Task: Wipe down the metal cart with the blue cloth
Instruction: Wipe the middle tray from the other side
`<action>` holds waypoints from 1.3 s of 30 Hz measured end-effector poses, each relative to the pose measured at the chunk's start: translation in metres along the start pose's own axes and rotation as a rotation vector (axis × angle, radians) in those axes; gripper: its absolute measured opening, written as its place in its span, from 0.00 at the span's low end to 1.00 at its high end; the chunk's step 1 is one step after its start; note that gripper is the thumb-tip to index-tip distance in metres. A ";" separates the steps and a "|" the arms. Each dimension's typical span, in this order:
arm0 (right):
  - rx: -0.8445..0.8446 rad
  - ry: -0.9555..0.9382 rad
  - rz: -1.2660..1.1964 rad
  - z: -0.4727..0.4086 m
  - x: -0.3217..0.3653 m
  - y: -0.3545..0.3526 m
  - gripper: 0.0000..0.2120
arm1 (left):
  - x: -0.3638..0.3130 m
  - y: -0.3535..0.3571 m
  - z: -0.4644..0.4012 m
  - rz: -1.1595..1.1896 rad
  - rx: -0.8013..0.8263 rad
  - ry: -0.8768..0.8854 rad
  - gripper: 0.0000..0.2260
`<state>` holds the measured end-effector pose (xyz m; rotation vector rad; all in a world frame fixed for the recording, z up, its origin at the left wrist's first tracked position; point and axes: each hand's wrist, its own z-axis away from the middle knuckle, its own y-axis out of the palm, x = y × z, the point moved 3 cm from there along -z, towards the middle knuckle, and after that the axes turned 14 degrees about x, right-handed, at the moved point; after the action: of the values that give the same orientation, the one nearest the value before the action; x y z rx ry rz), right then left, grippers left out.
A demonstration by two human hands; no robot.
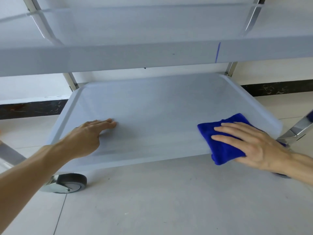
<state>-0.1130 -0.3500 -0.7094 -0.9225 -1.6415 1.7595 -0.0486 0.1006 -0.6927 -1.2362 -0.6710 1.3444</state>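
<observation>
The cart's bottom shelf [152, 106] is a pale, shallow tray with raised rims, seen from above and in front. A folded blue cloth [218, 145] lies on its near right corner and hangs over the front rim. My right hand [250, 143] presses flat on the cloth with straight fingers pointing left. My left hand [91, 134] rests on the shelf's left side, fingers stretched out and touching the surface. Above, the middle shelf's front rim [135, 56] crosses the whole view.
Shiny metal legs stand at the right [298, 128] and at the back left [71, 82]. A grey caster wheel [69, 183] sits under the near left corner. Pale floor tiles [169, 200] spread in front; a dark skirting [277, 88] runs along the wall behind.
</observation>
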 end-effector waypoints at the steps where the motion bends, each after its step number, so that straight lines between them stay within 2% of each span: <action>1: -0.023 -0.003 -0.011 -0.006 0.008 -0.003 0.43 | -0.002 -0.001 -0.001 -0.009 -0.032 -0.011 0.28; 5: -0.140 -0.066 -0.010 -0.055 0.082 -0.003 0.35 | -0.015 -0.008 -0.010 -0.112 -0.203 -0.011 0.17; 8: -0.143 -0.124 0.011 -0.086 0.116 -0.001 0.31 | -0.032 -0.007 -0.019 -0.244 -0.212 -0.037 0.14; 11: -0.061 -0.186 0.005 -0.080 0.096 -0.002 0.33 | -0.062 -0.003 -0.024 -0.255 -0.264 0.106 0.12; 14: 0.000 -0.158 -0.054 -0.049 0.051 -0.002 0.36 | -0.101 0.006 -0.025 -0.274 -0.283 0.257 0.11; 16: 0.070 -0.064 -0.152 -0.021 0.014 -0.002 0.35 | -0.123 0.013 -0.030 -0.284 -0.247 0.312 0.13; 18: 0.182 0.118 -0.307 0.008 -0.023 -0.004 0.34 | -0.136 0.021 -0.037 -0.270 -0.188 0.311 0.16; 20: 0.254 0.329 -0.460 0.029 -0.051 -0.008 0.34 | -0.140 0.029 -0.044 -0.255 -0.154 0.265 0.20; 22: 0.255 0.502 -0.579 0.039 -0.068 -0.009 0.37 | -0.136 0.033 -0.047 -0.207 -0.150 0.194 0.23; 24: 0.220 0.614 -0.580 0.037 -0.077 -0.007 0.38 | -0.123 0.033 -0.047 -0.139 -0.175 0.129 0.24; 28: 0.137 0.792 -0.448 0.004 -0.081 0.002 0.31 | -0.081 0.025 -0.045 -0.056 -0.231 0.018 0.23; 31: 0.189 0.955 -0.343 -0.046 -0.071 0.006 0.36 | -0.062 0.027 -0.044 -0.016 -0.219 -0.035 0.25; 34: 0.165 0.892 -0.331 -0.114 -0.038 0.004 0.37 | -0.061 0.032 -0.045 -0.037 -0.262 -0.016 0.27; 39: 0.066 0.447 -0.237 -0.194 0.057 -0.001 0.33 | -0.059 0.032 -0.045 -0.025 -0.316 -0.002 0.22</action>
<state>0.0064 -0.1865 -0.7178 -0.9630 -1.3326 1.3235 -0.0290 0.0268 -0.7182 -1.4705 -0.9232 1.2509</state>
